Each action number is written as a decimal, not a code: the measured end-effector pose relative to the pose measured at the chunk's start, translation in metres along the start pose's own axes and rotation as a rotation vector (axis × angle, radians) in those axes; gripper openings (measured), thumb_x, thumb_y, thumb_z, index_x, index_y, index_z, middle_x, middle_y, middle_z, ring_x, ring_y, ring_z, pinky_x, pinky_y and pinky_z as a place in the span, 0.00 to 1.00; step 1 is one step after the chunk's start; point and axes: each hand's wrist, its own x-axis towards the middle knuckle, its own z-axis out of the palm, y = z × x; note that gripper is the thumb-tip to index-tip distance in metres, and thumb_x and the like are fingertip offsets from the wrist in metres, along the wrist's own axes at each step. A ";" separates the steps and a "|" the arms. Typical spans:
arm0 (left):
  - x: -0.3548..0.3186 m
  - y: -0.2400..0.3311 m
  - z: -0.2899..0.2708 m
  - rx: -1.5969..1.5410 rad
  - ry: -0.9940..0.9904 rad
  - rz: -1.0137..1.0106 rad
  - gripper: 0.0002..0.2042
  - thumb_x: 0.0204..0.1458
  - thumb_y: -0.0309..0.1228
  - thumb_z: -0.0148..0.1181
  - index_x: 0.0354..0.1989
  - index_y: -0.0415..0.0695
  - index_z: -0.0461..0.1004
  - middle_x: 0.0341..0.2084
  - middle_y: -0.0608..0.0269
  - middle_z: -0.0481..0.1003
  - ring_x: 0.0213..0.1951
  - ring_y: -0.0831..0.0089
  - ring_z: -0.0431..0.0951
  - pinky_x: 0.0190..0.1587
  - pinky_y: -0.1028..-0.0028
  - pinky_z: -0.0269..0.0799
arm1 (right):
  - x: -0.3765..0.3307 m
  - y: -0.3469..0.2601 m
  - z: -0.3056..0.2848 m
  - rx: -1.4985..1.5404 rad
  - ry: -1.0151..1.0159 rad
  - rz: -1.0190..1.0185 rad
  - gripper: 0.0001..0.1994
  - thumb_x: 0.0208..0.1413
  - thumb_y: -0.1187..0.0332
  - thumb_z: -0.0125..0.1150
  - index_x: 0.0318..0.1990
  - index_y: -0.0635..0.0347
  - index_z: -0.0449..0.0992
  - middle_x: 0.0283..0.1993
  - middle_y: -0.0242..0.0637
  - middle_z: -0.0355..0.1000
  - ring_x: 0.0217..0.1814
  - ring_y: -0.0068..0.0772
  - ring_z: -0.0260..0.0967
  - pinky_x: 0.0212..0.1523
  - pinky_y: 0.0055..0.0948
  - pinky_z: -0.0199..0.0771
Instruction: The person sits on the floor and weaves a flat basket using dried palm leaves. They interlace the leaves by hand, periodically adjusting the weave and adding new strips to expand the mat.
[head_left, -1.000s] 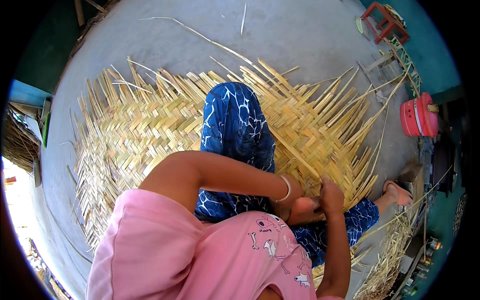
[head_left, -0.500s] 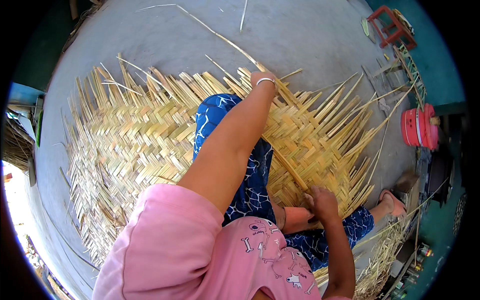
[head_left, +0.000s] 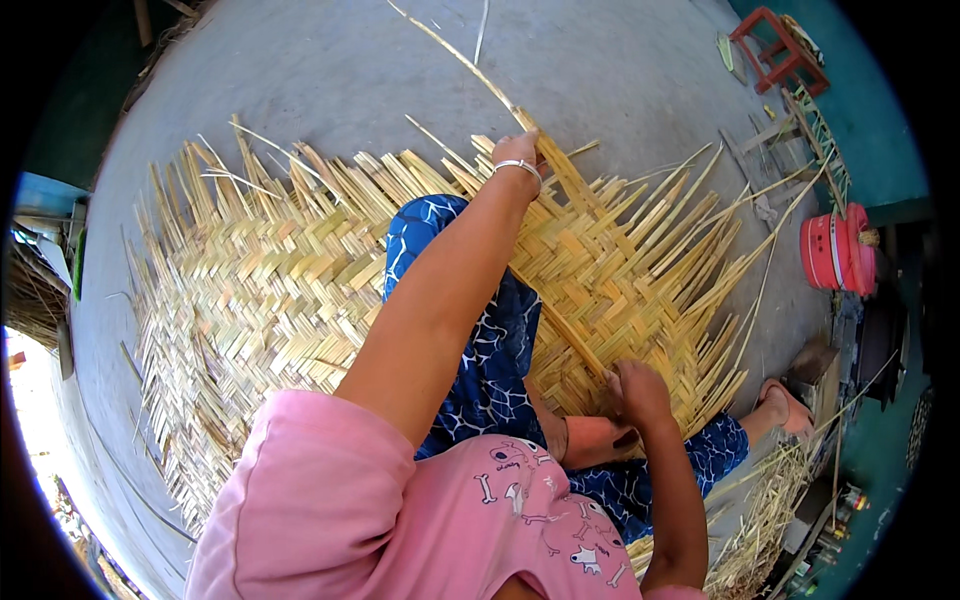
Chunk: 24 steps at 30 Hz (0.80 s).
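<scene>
A broad mat [head_left: 290, 270] of flat yellow-tan reed strips in a herringbone weave lies on the floor under my legs. My left hand [head_left: 518, 150], with a bangle at the wrist, is closed at the far edge on a reed strip [head_left: 560, 175] whose thin tail reaches over the floor. Nearer me, my right hand [head_left: 640, 390] pinches the near end of a long strip [head_left: 560, 325] lying slantwise across the weave. My forearm and knee hide the middle of that strip, so I cannot tell whether both hands hold the same one.
Loose strip ends fan out around the mat's edges. My sandalled foot [head_left: 790, 408] rests at the right, beside a heap of dry strips [head_left: 765, 520]. A red stool [head_left: 780, 55] and a pink-red container [head_left: 835, 255] stand along the right wall.
My left hand has shifted slightly left and toward me, and the strip's thin tail has swung to the right. My right hand has moved slightly left and away from me.
</scene>
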 end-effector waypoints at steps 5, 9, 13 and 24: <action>-0.012 0.000 -0.005 -0.049 0.071 0.067 0.10 0.54 0.33 0.54 0.40 0.42 0.67 0.30 0.61 0.75 0.29 0.67 0.77 0.31 0.67 0.72 | 0.014 -0.012 -0.008 0.014 0.002 -0.023 0.15 0.56 0.56 0.52 0.33 0.60 0.70 0.32 0.47 0.71 0.36 0.53 0.68 0.38 0.46 0.67; -0.018 0.011 -0.006 -0.049 0.068 0.265 0.10 0.55 0.31 0.53 0.42 0.40 0.67 0.30 0.59 0.76 0.28 0.68 0.79 0.31 0.69 0.74 | 0.022 -0.022 -0.017 0.018 0.006 -0.015 0.16 0.56 0.56 0.51 0.35 0.61 0.72 0.34 0.48 0.71 0.37 0.53 0.68 0.39 0.47 0.67; -0.036 0.024 -0.008 0.038 -0.118 0.311 0.11 0.56 0.32 0.53 0.43 0.38 0.70 0.30 0.59 0.76 0.32 0.69 0.79 0.34 0.73 0.74 | 0.038 -0.022 -0.032 0.129 0.024 -0.067 0.17 0.57 0.57 0.50 0.38 0.64 0.72 0.35 0.51 0.71 0.38 0.55 0.68 0.40 0.46 0.67; -0.067 -0.003 -0.004 0.478 -0.322 0.801 0.11 0.56 0.27 0.49 0.46 0.39 0.73 0.26 0.58 0.77 0.29 0.73 0.77 0.34 0.73 0.72 | 0.165 -0.108 -0.166 0.471 0.517 -0.220 0.19 0.61 0.61 0.46 0.53 0.65 0.67 0.48 0.53 0.70 0.51 0.48 0.68 0.51 0.34 0.66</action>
